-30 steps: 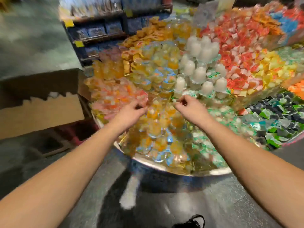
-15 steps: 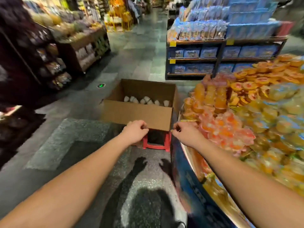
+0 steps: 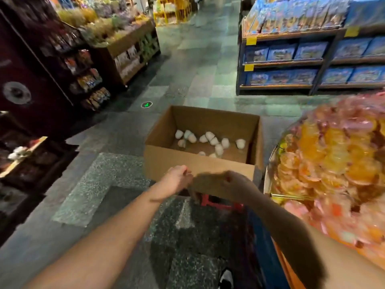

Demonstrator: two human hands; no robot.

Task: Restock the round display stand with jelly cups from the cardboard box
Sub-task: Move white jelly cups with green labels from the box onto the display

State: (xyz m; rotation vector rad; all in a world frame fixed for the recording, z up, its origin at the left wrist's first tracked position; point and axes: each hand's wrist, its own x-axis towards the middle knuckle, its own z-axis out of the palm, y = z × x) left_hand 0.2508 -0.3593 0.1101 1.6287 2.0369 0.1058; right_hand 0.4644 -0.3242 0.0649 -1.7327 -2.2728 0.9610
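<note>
No legible text; yellow shelf tags [image 3: 251, 40] blank/blurred, green floor marker [image 3: 146, 104] w/ arrow only

Shop aisle, grey-green stone tile floor [image 3: 200, 65] w/ a paler speckled patch [image 3: 104, 184] nr the bottom-left and darker speckled tiles below it. Small round green arrow marker [image 3: 146, 104] on the floor mid-aisle. Right rear: dark metal shelf unit [image 3: 312, 61], three tiers of blue packs, yellow price tags on the shelf edges. Left: wooden display bin [image 3: 129, 49] heaped w/ blurry greenish goods; nearer, dark maroon rack [image 3: 41, 69] w/ hanging packets. Far end: yellow stands [image 3: 173, 9]. Lighting dim, cool.
</note>
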